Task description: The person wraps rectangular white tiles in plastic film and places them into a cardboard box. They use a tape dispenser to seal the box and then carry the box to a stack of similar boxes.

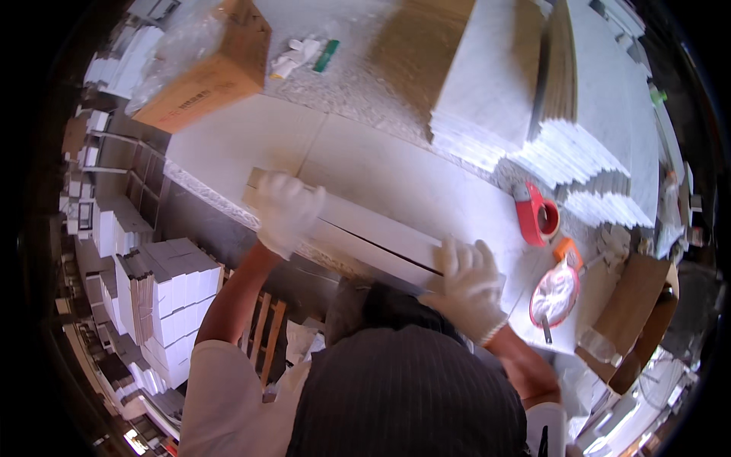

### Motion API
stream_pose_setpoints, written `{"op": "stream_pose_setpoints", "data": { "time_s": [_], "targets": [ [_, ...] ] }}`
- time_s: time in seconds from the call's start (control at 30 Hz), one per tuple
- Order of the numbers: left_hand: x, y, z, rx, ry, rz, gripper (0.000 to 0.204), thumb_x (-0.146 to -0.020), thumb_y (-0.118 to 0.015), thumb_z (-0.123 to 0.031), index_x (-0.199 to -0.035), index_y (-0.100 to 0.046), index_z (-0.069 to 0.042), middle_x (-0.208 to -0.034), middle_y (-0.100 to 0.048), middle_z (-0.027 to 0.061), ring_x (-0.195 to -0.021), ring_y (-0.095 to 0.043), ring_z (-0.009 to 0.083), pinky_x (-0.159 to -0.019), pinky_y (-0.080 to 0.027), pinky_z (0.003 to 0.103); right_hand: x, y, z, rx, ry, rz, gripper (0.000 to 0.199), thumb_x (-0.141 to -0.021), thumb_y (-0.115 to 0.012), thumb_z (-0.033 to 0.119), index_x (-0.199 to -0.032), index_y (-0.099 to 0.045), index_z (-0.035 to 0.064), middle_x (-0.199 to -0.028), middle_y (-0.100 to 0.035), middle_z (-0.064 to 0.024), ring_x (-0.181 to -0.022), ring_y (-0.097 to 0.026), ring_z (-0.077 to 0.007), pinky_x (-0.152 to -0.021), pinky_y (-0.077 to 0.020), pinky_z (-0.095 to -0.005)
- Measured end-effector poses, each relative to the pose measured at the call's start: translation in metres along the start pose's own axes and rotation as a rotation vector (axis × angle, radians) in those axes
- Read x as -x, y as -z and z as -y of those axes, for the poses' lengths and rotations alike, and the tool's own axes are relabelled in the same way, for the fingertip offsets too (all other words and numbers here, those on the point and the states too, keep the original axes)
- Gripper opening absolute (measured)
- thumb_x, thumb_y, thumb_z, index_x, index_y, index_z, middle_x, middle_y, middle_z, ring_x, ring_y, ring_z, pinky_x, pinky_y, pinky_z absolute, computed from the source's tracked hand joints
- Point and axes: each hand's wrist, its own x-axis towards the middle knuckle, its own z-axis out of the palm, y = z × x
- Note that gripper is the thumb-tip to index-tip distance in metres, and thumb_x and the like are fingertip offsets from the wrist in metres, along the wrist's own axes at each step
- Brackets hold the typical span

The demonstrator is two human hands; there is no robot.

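- The left hand [285, 209] in a white glove lies flat and open on one end of a long white box [358, 232].
- The right hand [468, 282] lies flat and open on the other end.
- The box lies along the near edge of the bench [251, 141].
- A red tape roller [535, 215] sits near the right edge.

White knit gloves on left hand [285, 211] and right hand [468, 283], white short sleeves

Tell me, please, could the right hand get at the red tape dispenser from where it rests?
Probably yes: the right hand rests on the long white box, and the table between it and the red tape dispenser looks bare.
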Motion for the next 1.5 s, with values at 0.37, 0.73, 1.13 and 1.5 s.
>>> {"op": "stream_pose_setpoints", "data": {
  "time_s": [0.37, 0.73, 1.13, 1.5],
  "targets": [
    [-0.045, 0.017, -0.041, 0.367, -0.018, 0.240, 0.048, -0.093, -0.052, -0.031, -0.133, -0.052, -0.005, -0.127, -0.059, 0.0162, -0.121, -0.054, 0.0297, -0.111, -0.031, 0.049, -0.046, -0.015, 0.019, -0.054, 0.090, -0.154, 0.088, -0.070, -0.075, 0.053, -0.135, -0.047, 0.0019, -0.132, -0.053, -0.0153, -0.108, -0.055, -0.0327, -0.099, -0.0394, -0.0495],
    [-0.029, 0.024, -0.034, 0.282, 0.096, 0.133, 0.041, -0.088, -0.055, -0.027, -0.124, -0.059, -0.007, -0.117, -0.063, 0.0127, -0.115, -0.056, 0.0268, -0.110, -0.031, 0.048, 0.029, -0.023, -0.022, -0.033, -0.148, -0.250, 0.100, -0.046, -0.091, 0.043, -0.127, -0.047, 0.0046, -0.107, -0.059, -0.0129, -0.099, -0.058, -0.0309, -0.087, -0.0434, -0.0460],
    [-0.021, 0.016, -0.039, 0.329, 0.116, 0.155, 0.028, -0.086, -0.057, -0.020, -0.110, -0.062, -0.008, -0.109, -0.064, 0.0092, -0.107, -0.057, 0.0266, -0.108, -0.032, 0.050, 0.032, -0.059, -0.155, 0.071, -0.496, -0.421, 0.079, -0.080, -0.075, 0.033, -0.139, -0.038, -0.0045, -0.124, -0.057, -0.0229, -0.118, -0.052, -0.0388, -0.109, -0.0317, -0.0511],
    [-0.016, 0.018, -0.033, 0.313, 0.125, 0.114, 0.026, -0.088, -0.058, -0.027, -0.108, -0.064, -0.010, -0.103, -0.065, 0.0064, -0.104, -0.059, 0.0248, -0.109, -0.033, 0.049, 0.021, -0.063, -0.202, -0.400, -0.668, -0.175, 0.048, -0.080, -0.073, 0.024, -0.117, -0.054, 0.0000, -0.097, -0.067, -0.0207, -0.089, -0.065, -0.0391, -0.082, -0.0510, -0.0456]
  ]
}}
